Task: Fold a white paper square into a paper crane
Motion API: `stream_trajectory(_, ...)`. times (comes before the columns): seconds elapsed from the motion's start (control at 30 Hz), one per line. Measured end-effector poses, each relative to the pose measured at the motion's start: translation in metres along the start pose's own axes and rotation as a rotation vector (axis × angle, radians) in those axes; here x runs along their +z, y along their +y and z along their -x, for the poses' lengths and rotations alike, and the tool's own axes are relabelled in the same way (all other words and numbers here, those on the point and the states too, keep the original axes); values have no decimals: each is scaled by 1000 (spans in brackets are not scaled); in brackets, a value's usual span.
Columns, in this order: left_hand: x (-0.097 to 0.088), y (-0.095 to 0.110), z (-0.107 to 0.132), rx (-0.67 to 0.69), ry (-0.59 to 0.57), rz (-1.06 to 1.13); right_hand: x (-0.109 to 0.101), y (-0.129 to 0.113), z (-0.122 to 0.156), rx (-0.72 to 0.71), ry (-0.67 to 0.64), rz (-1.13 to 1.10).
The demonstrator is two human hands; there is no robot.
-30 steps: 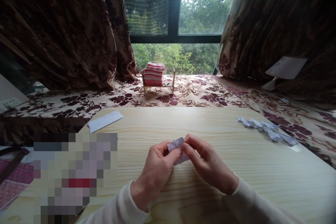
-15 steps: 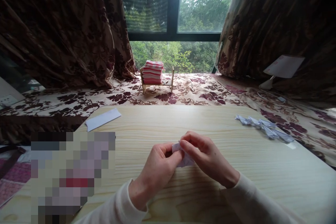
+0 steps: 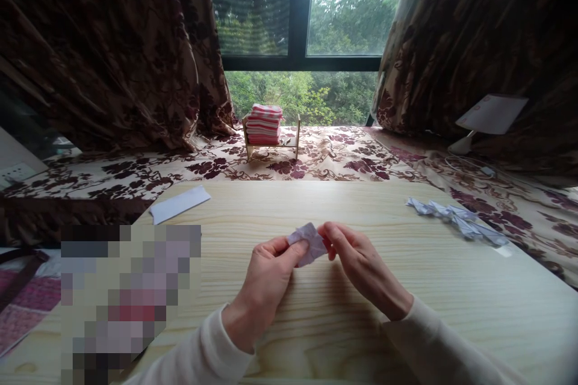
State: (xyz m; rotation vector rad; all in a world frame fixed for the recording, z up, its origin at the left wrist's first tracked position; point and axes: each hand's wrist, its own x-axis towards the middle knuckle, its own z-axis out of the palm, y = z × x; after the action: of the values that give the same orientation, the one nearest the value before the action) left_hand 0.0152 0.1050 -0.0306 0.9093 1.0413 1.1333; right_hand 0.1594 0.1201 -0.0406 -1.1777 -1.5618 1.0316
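A small folded piece of white paper (image 3: 311, 237) is held above the table, tilted, with crease lines on its face. My left hand (image 3: 271, 271) pinches its left side, thumb on top and fingers underneath. At the paper's right edge is my right hand (image 3: 356, 258), its fingers curled together; the fingertips meet that edge and are partly hidden behind it. Several folded white paper pieces (image 3: 456, 219) lie in an overlapping row at the table's far right. A flat stack of white paper strips (image 3: 180, 203) rests at the far left corner.
The pale wooden table (image 3: 253, 207) stands before a window ledge with a floral cloth (image 3: 316, 162). On the ledge are a small rack (image 3: 297, 138) with folded pink-and-white cloths (image 3: 264, 126) and a white lamp (image 3: 492, 114). A blurred-out patch (image 3: 135, 301) covers the table's left side.
The folded paper has turned and lifted so its creased face shows more. My right hand has shifted right, from over the paper to its right edge; my left hand keeps its pinch.
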Motion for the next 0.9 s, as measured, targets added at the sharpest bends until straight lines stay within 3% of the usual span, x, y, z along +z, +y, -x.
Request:
stream_trajectory(0.13, -4, 0, -6, -49, 98, 158, 3, 0, 1, 13, -120, 1)
stream_trajectory(0.4, -8, -1, -2, -15, -22, -39, 1, -4, 1, -96, 10, 25)
stream_trajectory(0.63, -7, 0, -2, 11, -15, -99, 1, -1, 2, -68, -78, 0)
stream_trajectory(0.9, -4, 8, 2, 6, -51, -50, 4, -4, 5, -183, -113, 125)
